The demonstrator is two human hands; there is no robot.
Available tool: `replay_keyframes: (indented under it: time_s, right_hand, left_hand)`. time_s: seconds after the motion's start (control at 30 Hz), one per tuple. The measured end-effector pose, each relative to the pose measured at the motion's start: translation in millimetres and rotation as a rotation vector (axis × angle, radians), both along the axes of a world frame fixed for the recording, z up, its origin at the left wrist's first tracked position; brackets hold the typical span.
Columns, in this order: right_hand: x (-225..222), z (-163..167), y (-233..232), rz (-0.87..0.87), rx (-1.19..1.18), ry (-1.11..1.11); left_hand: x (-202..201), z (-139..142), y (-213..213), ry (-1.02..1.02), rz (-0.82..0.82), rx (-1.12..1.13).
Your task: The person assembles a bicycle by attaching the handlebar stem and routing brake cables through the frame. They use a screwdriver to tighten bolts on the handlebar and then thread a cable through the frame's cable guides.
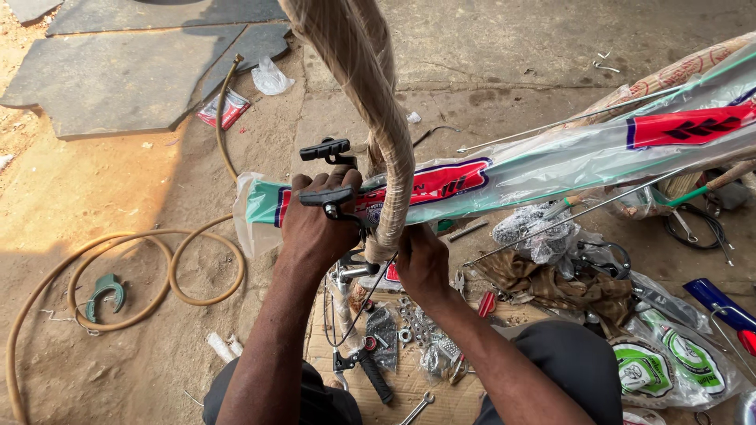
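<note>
Left hand (315,224) is wrapped around the brake arm (331,197) just left of the wrapped handlebar (386,134), which rises upright; right hand (423,264) clasps the handlebar's base, just below the brake arm

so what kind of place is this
Probably an open-air bicycle repair or assembly spot on bare ground: a plastic-wrapped bicycle frame, loose nuts and washers on cardboard, and a coiled hose in the dirt.

Both forearms are bare with no sleeves, and dark grey trousers cover the knees.
</note>
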State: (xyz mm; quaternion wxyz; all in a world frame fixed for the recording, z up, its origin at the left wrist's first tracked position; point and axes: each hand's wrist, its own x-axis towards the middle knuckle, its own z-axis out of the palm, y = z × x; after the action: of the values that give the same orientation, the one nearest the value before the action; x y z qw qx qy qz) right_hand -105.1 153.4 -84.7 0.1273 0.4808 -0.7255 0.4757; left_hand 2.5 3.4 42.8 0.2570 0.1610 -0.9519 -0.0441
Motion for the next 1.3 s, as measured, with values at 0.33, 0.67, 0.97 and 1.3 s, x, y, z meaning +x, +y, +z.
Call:
replay_keyframes:
  time_s: [0.33,0.67,0.97,1.3]
  right_hand:
    - [4.9,4.9,3.1,0.016,-0.002,0.033]
    - [-13.0,56.9,33.6,0.162,0.147,-1.205]
    - [15.9,-5.9,1.9,0.022,-0.027,0.053]
    - [-16.4,49.5,32.1,0.071,0.282,-0.875]
  left_hand:
    - [1.6,3.4,3.3,-0.076,0.022,0.017]
    - [5.0,6.5,3.3,-0.081,0.013,0.011]
    - [6.8,2.6,4.8,-0.094,0.034,0.027]
    - [7.0,9.6,6.8,-0.134,0.055,0.016]
